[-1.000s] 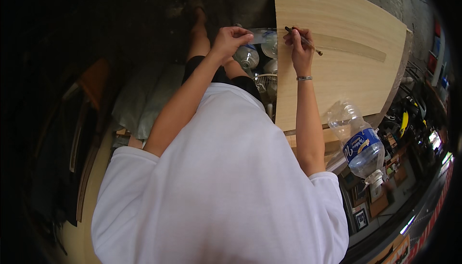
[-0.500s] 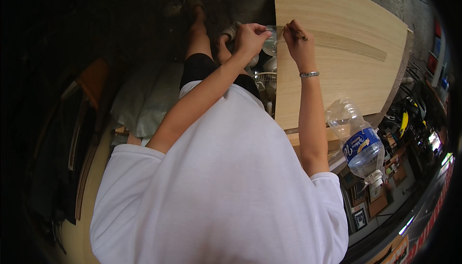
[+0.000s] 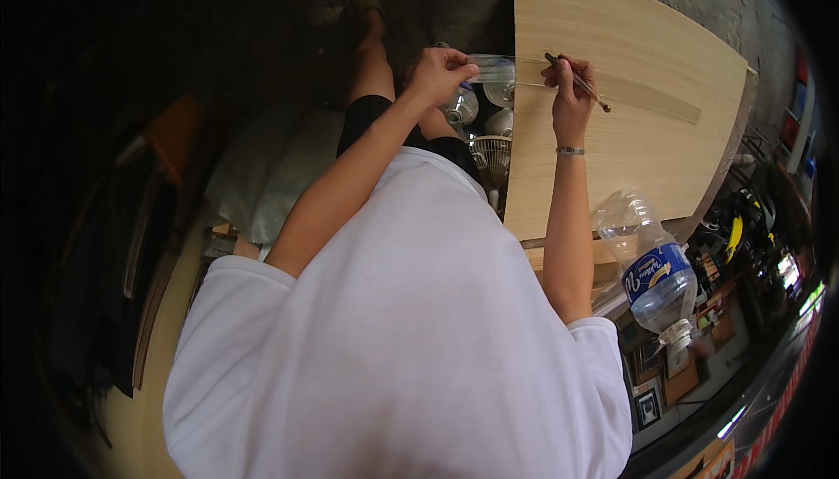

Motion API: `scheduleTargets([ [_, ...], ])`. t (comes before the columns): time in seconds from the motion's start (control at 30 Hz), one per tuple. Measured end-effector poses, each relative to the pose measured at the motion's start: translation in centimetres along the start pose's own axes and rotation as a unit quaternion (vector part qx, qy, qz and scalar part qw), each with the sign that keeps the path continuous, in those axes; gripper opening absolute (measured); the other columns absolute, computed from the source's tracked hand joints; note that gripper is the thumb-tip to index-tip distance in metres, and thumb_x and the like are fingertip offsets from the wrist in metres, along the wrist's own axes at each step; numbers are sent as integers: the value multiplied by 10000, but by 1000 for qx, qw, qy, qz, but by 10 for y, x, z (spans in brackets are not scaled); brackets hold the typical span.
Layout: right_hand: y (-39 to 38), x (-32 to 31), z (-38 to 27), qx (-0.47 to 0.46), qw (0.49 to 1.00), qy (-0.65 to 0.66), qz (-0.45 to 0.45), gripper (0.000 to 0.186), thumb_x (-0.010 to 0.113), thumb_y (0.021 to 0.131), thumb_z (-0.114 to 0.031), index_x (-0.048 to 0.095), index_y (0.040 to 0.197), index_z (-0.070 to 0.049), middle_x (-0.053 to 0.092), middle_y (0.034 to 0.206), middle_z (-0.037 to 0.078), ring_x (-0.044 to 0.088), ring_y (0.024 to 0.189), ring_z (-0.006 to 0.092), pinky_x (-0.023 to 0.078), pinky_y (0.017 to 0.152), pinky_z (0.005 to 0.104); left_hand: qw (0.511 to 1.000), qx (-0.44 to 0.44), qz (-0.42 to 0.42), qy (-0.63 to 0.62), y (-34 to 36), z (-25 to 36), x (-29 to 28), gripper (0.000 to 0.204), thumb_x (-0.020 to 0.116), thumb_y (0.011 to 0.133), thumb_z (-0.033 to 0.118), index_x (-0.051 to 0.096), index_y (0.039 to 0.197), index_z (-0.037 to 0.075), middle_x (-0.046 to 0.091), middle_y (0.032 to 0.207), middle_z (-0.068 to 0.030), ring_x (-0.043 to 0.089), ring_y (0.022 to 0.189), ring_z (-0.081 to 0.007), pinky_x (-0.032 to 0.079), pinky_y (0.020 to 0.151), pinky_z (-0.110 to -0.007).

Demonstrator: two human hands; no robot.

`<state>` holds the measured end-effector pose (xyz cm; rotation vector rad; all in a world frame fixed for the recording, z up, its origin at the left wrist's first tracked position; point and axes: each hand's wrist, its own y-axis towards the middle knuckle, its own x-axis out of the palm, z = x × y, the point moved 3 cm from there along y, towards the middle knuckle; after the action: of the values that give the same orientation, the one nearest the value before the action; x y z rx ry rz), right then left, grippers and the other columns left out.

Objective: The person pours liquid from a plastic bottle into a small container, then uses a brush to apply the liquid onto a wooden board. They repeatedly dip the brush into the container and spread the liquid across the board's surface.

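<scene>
My left hand pinches one end of a clear plastic strip, which stretches across the left edge of a pale wooden board. Over that board, my right hand is closed on a slim, dark brass-coloured pen-like tool, its thumb upward. The clear strip reaches toward the right hand; whether that hand touches it, I cannot tell. A long, slightly darker band lies across the board to the right.
A large clear bottle with a blue label lies at the board's near right. Other plastic bottles and a white fan grille are below the board's left edge, beside my legs. Grey sheeting lies left; black clutter fills the far right.
Since half a second ago, my hands have drawn apart a little. My right hand has turned so its thumb faces up, with the tool lying across it. The whole view has shifted slightly.
</scene>
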<state>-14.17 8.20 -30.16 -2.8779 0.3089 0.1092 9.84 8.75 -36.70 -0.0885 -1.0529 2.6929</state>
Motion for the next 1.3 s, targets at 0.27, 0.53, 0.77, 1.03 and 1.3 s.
scheduleTargets([
  [0.27, 2, 0, 20, 12, 1000, 16, 23, 123, 605, 1016, -125, 595, 1029, -3, 703, 853, 83, 675, 759, 124, 524, 649, 245, 992, -30, -47, -113, -7, -5, -22, 278, 783, 881, 151, 719, 1069, -45, 733, 985, -79, 673, 874, -128, 537, 800, -256],
  [0.53, 1, 15, -14, -54, 961, -265, -65, 124, 636, 988, -93, 607, 951, 21, 699, 790, 97, 640, 680, 104, 504, 616, 261, 995, 12, 84, 57, 1, 30, 33, 258, 810, 814, 168, 764, 984, -20, 765, 885, -105, 714, 792, -139, 549, 728, -268],
  [0.77, 3, 25, -26, -90, 941, -313, -89, 150, 681, 933, -69, 545, 900, -13, 609, 699, 150, 555, 565, 248, 471, 576, 298, 992, 0, 100, 72, -6, 36, 43, 289, 817, 803, 232, 777, 987, 13, 771, 906, -102, 725, 801, -144, 548, 735, -291],
  [1.03, -1, 21, -20, -90, 943, -299, -120, 125, 666, 929, -36, 545, 902, -19, 594, 714, 154, 572, 581, 286, 473, 577, 307, 999, 2, 4, -45, 7, 21, 42, 272, 824, 787, 179, 753, 943, -32, 745, 845, -84, 678, 760, -124, 536, 711, -283],
  [1.3, -32, 0, -11, -27, 982, -181, -38, 128, 605, 1017, -119, 607, 994, 7, 706, 829, 63, 663, 723, 98, 528, 632, 240, 994, 15, -60, -94, 1, 11, 16, 302, 806, 852, 154, 712, 1037, -66, 739, 914, -84, 680, 798, -122, 552, 756, -262],
])
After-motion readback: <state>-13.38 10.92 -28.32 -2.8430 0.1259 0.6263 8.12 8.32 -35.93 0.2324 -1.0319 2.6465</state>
